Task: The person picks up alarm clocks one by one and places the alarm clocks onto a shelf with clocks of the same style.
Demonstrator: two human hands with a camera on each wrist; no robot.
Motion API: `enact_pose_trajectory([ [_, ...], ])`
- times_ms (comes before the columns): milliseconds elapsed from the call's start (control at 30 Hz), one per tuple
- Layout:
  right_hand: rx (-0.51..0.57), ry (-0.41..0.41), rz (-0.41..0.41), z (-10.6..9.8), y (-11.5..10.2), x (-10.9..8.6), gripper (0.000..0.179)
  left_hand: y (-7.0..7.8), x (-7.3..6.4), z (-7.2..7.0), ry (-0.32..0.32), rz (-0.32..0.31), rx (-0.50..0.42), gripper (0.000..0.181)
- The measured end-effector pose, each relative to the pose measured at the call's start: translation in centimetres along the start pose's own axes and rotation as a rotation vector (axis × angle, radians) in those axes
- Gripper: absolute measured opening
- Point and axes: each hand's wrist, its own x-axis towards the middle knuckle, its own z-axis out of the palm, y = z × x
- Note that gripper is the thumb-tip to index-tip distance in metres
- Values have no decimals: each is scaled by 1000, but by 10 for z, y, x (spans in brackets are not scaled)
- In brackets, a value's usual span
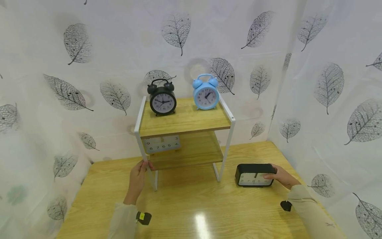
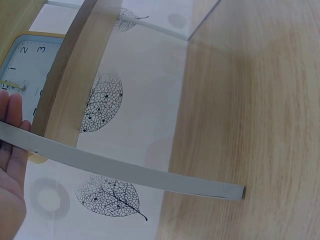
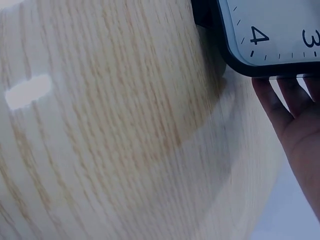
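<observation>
My left hand (image 1: 138, 175) grips the front left leg (image 2: 120, 166) of a two-tier shelf (image 1: 185, 124), level with its lower board. In the left wrist view, fingers show on both sides of that white leg. Over to the right, a black rectangular desk clock (image 1: 242, 168) with a white dial faces me near the table's right side. My right hand (image 1: 283, 177) holds this clock by its right end, the thumb across the front and the fingers behind. The right wrist view shows the clock's corner (image 3: 240, 67) close up, with fingers along its edge.
A black twin-bell alarm clock (image 1: 162, 103) and a light blue one (image 1: 206, 96) stand on the top board. A rectangular white-dial clock (image 1: 162, 144) sits at the lower board's left, partly hidden. The wooden table (image 1: 179, 205) meets leaf-patterned sheeting (image 1: 113, 139) behind.
</observation>
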Motion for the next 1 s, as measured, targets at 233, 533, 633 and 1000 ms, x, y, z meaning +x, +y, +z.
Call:
enact_pose_trajectory([
  [233,-11,23,-81,-4,-6,-4,60,0,1,0,-2,3,0,37],
  [533,-224,13,-90,-9,-26,-1,47,1,1,1,0,11,-3,37],
  [633,-265,-1,-102,-10,-30,1,47,1,0,1,3,5,-9,37],
  [1000,-532,60,-158,-4,-45,5,52,2,-1,0,1,-10,-24,37],
])
